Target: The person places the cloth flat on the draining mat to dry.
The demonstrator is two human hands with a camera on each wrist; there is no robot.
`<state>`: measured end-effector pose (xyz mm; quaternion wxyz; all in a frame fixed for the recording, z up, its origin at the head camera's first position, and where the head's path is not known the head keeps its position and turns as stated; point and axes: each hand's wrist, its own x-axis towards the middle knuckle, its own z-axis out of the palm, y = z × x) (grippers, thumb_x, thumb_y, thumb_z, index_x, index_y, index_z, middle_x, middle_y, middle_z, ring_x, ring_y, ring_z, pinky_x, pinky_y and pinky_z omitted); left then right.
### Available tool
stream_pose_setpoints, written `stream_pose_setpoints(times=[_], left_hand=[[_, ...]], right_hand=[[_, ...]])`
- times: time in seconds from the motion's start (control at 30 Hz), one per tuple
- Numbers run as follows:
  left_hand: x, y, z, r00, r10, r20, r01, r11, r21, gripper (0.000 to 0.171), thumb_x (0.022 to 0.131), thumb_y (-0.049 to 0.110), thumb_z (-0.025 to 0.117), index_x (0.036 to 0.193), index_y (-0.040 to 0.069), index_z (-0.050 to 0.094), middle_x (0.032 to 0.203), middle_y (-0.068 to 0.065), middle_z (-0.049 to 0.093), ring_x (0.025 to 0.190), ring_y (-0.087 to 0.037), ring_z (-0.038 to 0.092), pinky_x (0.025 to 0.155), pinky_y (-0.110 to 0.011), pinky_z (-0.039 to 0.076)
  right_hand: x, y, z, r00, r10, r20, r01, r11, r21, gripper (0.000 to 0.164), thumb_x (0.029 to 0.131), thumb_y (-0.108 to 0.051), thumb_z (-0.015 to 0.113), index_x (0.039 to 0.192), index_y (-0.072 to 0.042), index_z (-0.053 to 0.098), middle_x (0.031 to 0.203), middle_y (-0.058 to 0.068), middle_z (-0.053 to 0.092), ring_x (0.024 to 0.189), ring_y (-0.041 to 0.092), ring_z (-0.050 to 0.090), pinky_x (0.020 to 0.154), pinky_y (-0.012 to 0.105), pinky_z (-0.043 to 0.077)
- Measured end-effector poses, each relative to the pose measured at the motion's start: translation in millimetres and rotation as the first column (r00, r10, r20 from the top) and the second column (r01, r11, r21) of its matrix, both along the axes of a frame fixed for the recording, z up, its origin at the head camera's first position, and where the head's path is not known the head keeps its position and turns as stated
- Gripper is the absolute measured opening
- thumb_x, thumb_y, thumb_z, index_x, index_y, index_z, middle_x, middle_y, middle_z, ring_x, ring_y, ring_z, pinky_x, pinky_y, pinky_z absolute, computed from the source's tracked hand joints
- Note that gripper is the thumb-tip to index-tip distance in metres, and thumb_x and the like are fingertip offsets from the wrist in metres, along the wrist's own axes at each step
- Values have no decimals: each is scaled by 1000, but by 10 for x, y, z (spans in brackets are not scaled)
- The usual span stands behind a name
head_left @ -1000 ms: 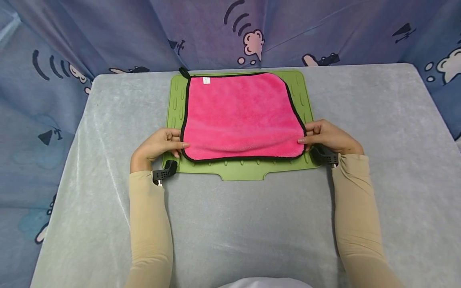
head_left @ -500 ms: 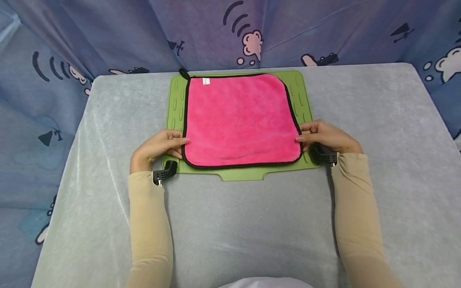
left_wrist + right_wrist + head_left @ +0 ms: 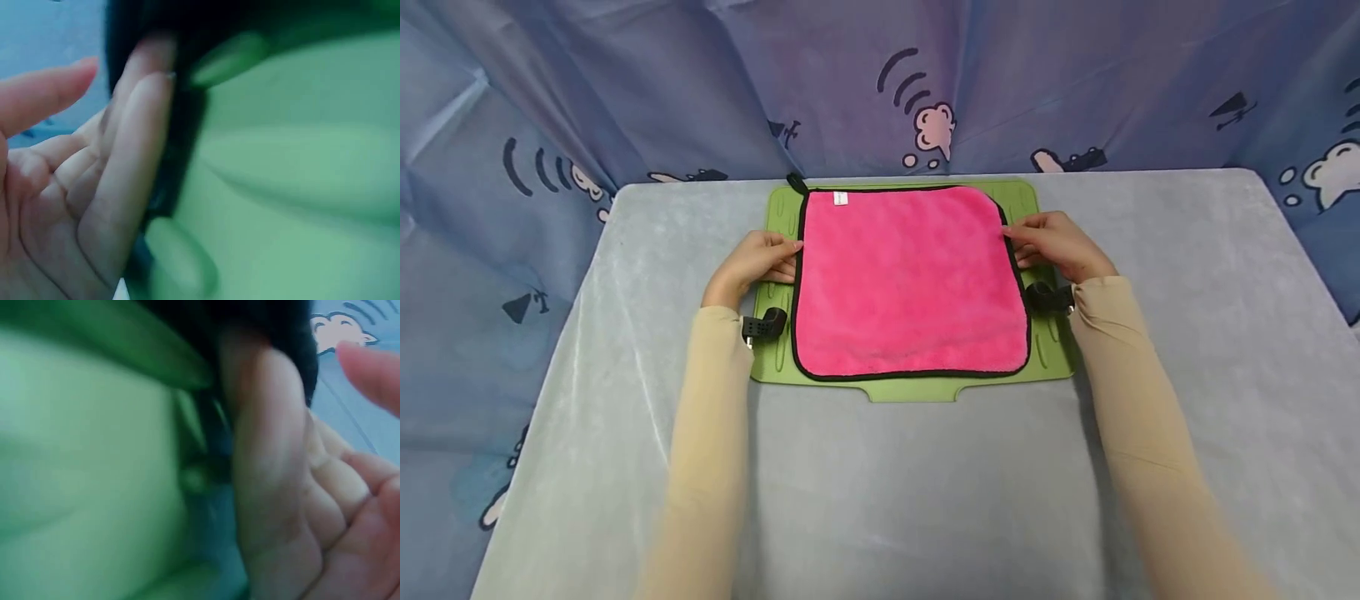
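Observation:
A pink plush towel [image 3: 910,283] with black edging lies spread over a green ribbed mat [image 3: 913,390]. Its white label [image 3: 840,198] and black loop [image 3: 797,182] are at the far left corner. My left hand [image 3: 758,262] is at the towel's left edge, thumb tip right by the edging. On the opposite side, my right hand [image 3: 1056,244] has its fingertips at the right edge. Both wrist views are blurred; there, the left thumb [image 3: 50,94] and the right thumb [image 3: 372,375] stand apart from the fingers, which lie along the dark edging.
A pale grey cloth covers the table [image 3: 925,492]. Behind it and at the left hangs a blue-purple printed curtain [image 3: 850,92]. Black wrist camera mounts [image 3: 765,325] sit below both hands, over the mat's sides.
Both hands have let go of the towel's near corners and moved away from me along its sides. Its near edge came down toward me and flattened. The head view has tilted up.

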<state>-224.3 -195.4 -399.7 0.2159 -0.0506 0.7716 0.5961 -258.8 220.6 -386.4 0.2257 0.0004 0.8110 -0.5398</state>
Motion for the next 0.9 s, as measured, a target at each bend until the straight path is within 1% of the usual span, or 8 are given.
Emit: stream_pose_setpoints(times=[0.1, 0.17, 0.27, 0.37, 0.57, 0.7, 0.8, 0.9], left_hand=[[-109, 45, -5, 999, 39, -17, -40, 998, -58, 30, 97, 18, 53, 106, -9, 59, 68, -2, 53, 55, -7, 55, 59, -19, 54], [-162, 72, 1, 998, 54, -22, -56, 994, -94, 26, 96, 17, 55, 100, -8, 59, 65, -2, 51, 53, -6, 53, 57, -18, 53], [-219, 105, 18, 997, 71, -23, -73, 991, -111, 20, 95, 13, 56, 95, -6, 60, 62, -1, 50, 51, -6, 51, 54, -18, 52], [-251, 121, 43, 996, 87, -26, -89, 990, -106, 18, 95, 11, 56, 95, -7, 58, 62, -2, 49, 50, -6, 50, 53, -17, 52], [-289, 135, 73, 989, 140, -50, -144, 984, -104, 18, 95, 11, 56, 97, -7, 58, 63, -2, 52, 50, -5, 52, 52, -17, 51], [-293, 148, 60, 983, 176, -58, -181, 979, -96, 19, 94, 11, 57, 97, -8, 58, 63, 0, 53, 49, -4, 53, 51, -16, 51], [-259, 158, 55, 984, 173, -47, -177, 978, -108, 22, 94, 13, 58, 99, -9, 59, 63, 0, 53, 49, -4, 53, 51, -16, 51], [-163, 160, 67, 991, 126, -36, -129, 983, -130, 25, 94, 16, 59, 99, -9, 60, 64, 0, 53, 51, -5, 52, 52, -17, 51]], right_hand=[[-99, -66, -35, 998, -48, -33, 49, 999, 12, 40, 96, -23, 55, 116, 11, 53, 73, -4, 55, 60, 4, 54, 59, 18, 52], [-150, -95, -64, 995, -79, -58, 80, 997, 12, 30, 94, -19, 57, 106, 9, 58, 68, -5, 54, 57, 4, 54, 56, 17, 52], [-206, -111, -100, 990, -105, -95, 107, 994, 10, 16, 92, -12, 59, 90, 3, 62, 64, -5, 55, 53, 4, 52, 51, 17, 51], [-241, -113, -102, 984, -127, -127, 129, 992, 10, 13, 91, -7, 60, 81, -1, 64, 62, -6, 55, 51, 4, 52, 49, 17, 50], [-287, -131, -72, 969, -183, -165, 184, 983, -6, 12, 91, -5, 58, 81, 1, 62, 63, -6, 55, 49, 4, 53, 48, 17, 50], [-290, -141, -73, 968, -200, -152, 198, 980, -27, 12, 92, -6, 59, 82, 0, 62, 63, -6, 55, 49, 3, 53, 48, 17, 50], [-247, -116, -73, 976, -175, -126, 174, 985, -22, 12, 92, -9, 60, 85, 1, 62, 62, -5, 55, 50, 4, 54, 49, 18, 50], [-146, -61, -65, 989, -118, -93, 120, 993, 10, 19, 92, -14, 62, 92, 5, 62, 64, -5, 56, 53, 5, 54, 52, 19, 52]])
